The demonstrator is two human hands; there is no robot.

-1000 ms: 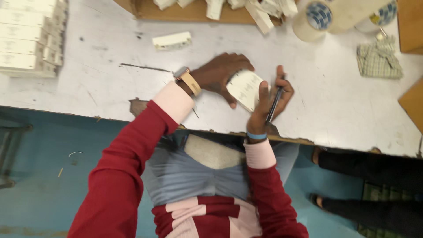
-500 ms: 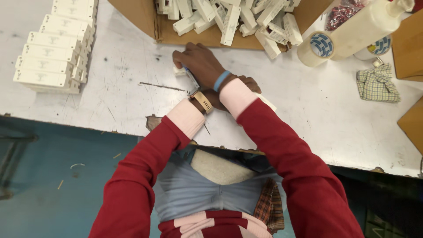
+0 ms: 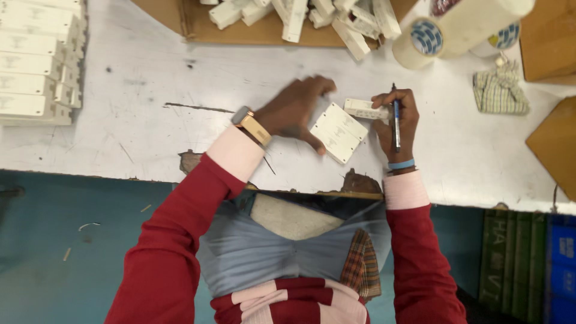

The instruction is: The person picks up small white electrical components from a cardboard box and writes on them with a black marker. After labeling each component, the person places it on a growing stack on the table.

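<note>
My left hand (image 3: 293, 111), with a watch on its wrist, lies with spread fingers on the white table (image 3: 150, 138). Its thumb touches a flat white card (image 3: 338, 133) lying by the near edge. Just right of the card, my right hand (image 3: 399, 120) grips a dark pen (image 3: 396, 123) pointing away from me. The same hand pinches the end of a small white box (image 3: 362, 109), which rests on the table above the card. The left hand is slightly blurred.
Stacks of white boxes (image 3: 36, 60) stand at the far left. A cardboard tray (image 3: 240, 33) of loose white boxes sits at the back. Tape rolls (image 3: 426, 39), a checked cloth (image 3: 499, 91) and brown boards (image 3: 555, 153) lie to the right. The table's near edge (image 3: 354, 183) is chipped.
Half a second ago my right hand reached across to the far side; it is now back on the right with a small white box. My left hand has shifted onto the card.
</note>
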